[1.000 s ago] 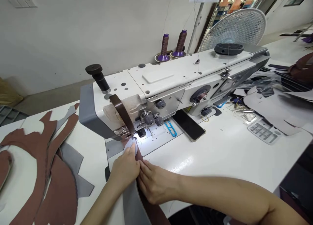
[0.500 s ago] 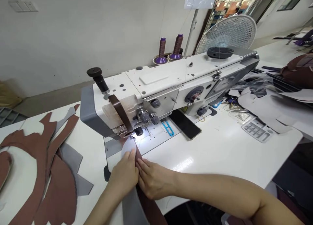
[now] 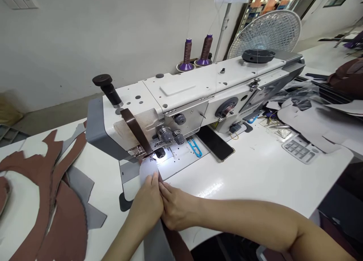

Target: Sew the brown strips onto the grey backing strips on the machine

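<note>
Under the lit needle area of a white sewing machine (image 3: pixel 181 91) lies the front end of a long grey-backed fabric piece (image 3: pixel 149 169), with brown material (image 3: pixel 177 242) along its right side. My left hand (image 3: pixel 149 200) pinches the grey side a short way in front of the presser foot. Pressed up beside it, my right hand (image 3: pixel 180 208) grips the brown edge with bent fingers. Behind both hands the piece hangs down over the table's front edge. The needle itself is too small to make out.
Brown and grey cut pieces (image 3: pixel 62 215) lie on the left. A phone (image 3: pixel 217 143) and blue thread snips (image 3: pixel 194 147) rest under the machine arm. Thread cones (image 3: pixel 187 56) and a fan (image 3: pixel 265 32) stand behind; scraps (image 3: pixel 306 119) cover the right side.
The fabric's grey end has shifted slightly under the needle area and shows a smoother outline. Both hands keep their hold close together. The view has tilted a little.
</note>
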Demonstrator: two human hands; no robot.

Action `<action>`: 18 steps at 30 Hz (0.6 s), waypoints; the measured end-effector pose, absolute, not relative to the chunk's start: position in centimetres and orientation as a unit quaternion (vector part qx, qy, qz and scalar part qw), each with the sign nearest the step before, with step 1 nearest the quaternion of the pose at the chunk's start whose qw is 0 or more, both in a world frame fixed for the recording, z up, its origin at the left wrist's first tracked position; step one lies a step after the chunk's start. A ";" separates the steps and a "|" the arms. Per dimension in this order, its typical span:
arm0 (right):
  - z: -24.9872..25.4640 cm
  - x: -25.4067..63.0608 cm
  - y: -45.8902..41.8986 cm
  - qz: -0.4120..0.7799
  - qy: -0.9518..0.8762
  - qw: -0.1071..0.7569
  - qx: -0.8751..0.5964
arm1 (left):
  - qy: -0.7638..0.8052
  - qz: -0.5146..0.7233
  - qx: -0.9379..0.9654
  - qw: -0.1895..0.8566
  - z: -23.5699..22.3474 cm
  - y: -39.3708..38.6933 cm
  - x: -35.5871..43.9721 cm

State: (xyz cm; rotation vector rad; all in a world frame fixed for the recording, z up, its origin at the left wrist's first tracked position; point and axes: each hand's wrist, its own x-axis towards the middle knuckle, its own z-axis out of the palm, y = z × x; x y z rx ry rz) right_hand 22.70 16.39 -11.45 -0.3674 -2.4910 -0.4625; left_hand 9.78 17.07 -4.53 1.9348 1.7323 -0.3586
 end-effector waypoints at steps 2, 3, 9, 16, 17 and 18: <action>-11.6 22.6 16.6 -0.172 -0.935 0.278 -0.138 | 0.635 -0.130 0.719 0.253 -4.5 17.3 9.8; -11.8 22.5 16.6 -0.172 -0.937 0.272 -0.137 | 0.633 -0.131 0.721 0.251 -4.5 17.4 9.8; -12.4 22.4 16.8 -0.171 -0.933 0.281 -0.142 | 0.617 -0.140 0.738 0.235 -4.5 17.7 9.7; -12.4 22.2 17.0 -0.189 -0.929 0.283 -0.147 | 0.621 -0.131 0.745 0.208 -5.1 17.9 9.4; -12.4 22.2 17.0 -0.189 -0.928 0.284 -0.149 | 0.618 -0.131 0.748 0.203 -5.1 17.9 9.4; -12.3 22.2 17.1 -0.190 -0.926 0.289 -0.150 | 0.616 -0.131 0.751 0.198 -5.2 18.0 9.4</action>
